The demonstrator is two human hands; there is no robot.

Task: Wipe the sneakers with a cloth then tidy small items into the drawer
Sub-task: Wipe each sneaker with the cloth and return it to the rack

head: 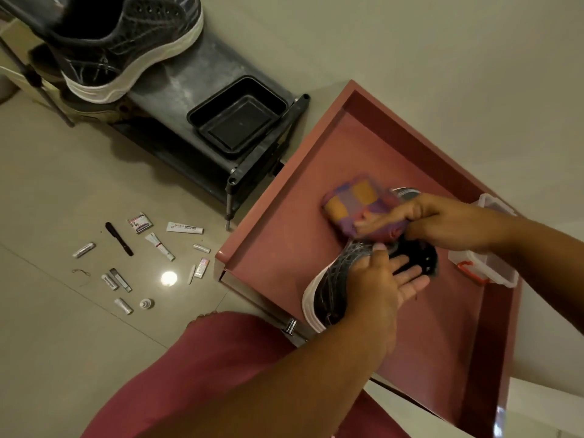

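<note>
1. Sneaker, black mesh upper with white sole, held over the open reddish drawer at near right. The wiping stage is in hand, judged from the cloth on the shoe.
2. Left hand: fingers straight and spread, palm laid over the sneaker's upper to steady it.
3. Right hand: fingers curled round a checked purple-and-orange cloth, bunched against the shoe's far end; the cloth is blurred.
4. Clear plastic box with a red clasp, inside the drawer at its right side.
5. Small items on the tiled floor at left: tubes, sachets, a black pen-like stick, a small cap. None lies in the drawer, so the tidying stage is judged not yet begun.
6. Black tray, farther off, on the dark shoe rack.
7. Second sneaker, at far left on the rack's top shelf; whether it has been wiped cannot be told.
</note>
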